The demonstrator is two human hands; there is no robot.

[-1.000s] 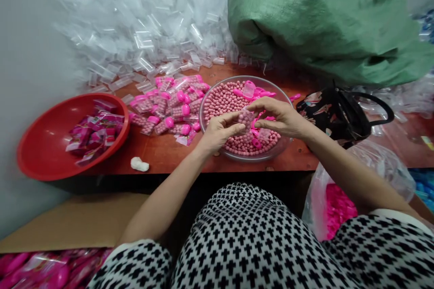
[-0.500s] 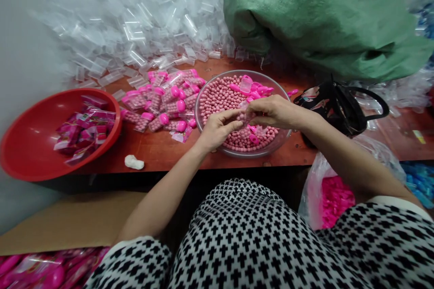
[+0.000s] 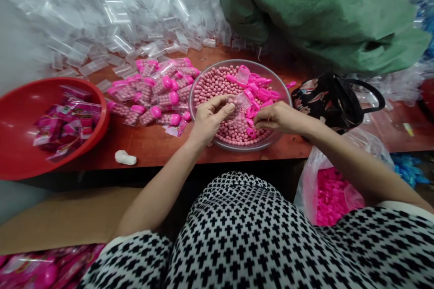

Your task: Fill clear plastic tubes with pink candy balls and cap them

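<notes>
The small clear plastic tube (image 3: 239, 101) is pinched in the fingers (image 3: 228, 107) of the left hand (image 3: 209, 118), held tilted just above the heap of pink round candy beads (image 3: 213, 86) in the wide clear bowl (image 3: 237, 147). How full it is cannot be made out. The grip is only at the fingertips, so a slip could drop the tube into the beads and spill what it holds. The right hand (image 3: 276, 117) sits low over the near side of the bowl with its fingers drawn together beside loose bright pink plastic caps (image 3: 260, 88). Whether one is caught between them cannot be told. A cap fumbled here could sink among the beads. The bowl stands close to the front edge of the reddish-brown wooden tabletop (image 3: 162, 144), and a wrist pressing on its rim might tip it and send beads rolling off. To the left lie filled tubes with pink caps (image 3: 153, 95), near enough for an elbow sweep to scatter them toward the red plastic basin (image 3: 13, 153). Behind, the loose heap of empty clear tubes (image 3: 118, 18) and the green woven sack (image 3: 322, 13) lean toward the bowl and could slide into it.
</notes>
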